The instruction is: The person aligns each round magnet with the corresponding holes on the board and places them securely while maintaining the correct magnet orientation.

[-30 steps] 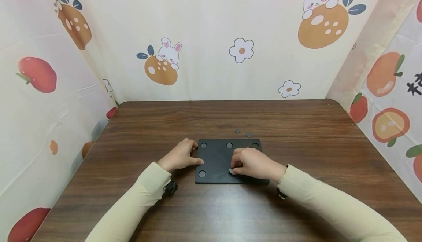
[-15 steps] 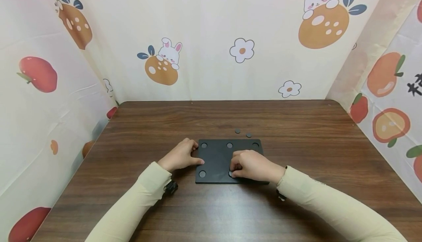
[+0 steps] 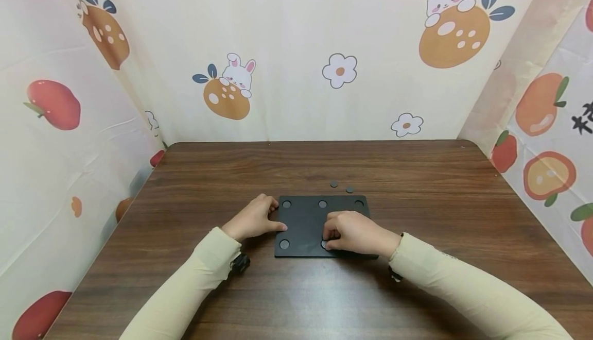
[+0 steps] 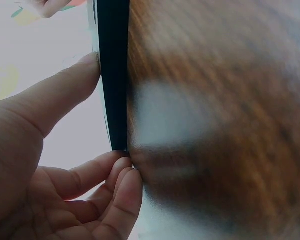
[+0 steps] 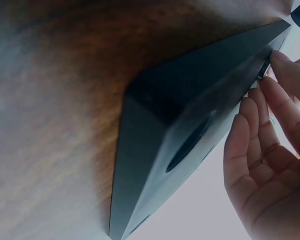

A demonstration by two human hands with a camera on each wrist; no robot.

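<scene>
A flat black board [image 3: 303,226] with round recesses lies on the table. My left hand [image 3: 254,219] holds its left side, thumb on the top face and fingers bent against the far corner; the left wrist view shows this thumb [image 4: 72,82] touching the board. My right hand [image 3: 355,232] is over the front middle recess, thumb and forefinger at a small grey disc [image 3: 324,244] lying nearly flat there. Grey discs fill the front left [image 3: 284,244], back left [image 3: 286,204] and back middle [image 3: 322,204] recesses. In the right wrist view, a dark recess [image 5: 191,141] holds no disc.
Behind the board, two loose grey discs lie on the wooden table [image 3: 222,170], one disc [image 3: 333,184] left of the other disc [image 3: 349,189]. The back right recess [image 3: 359,204] looks dark. Patterned curtains [image 3: 292,46] surround the table's back and sides.
The disc under my right fingers was tilted a second ago and now lies nearly flat in the front middle recess. My right hand has dipped slightly; the left has stayed put.
</scene>
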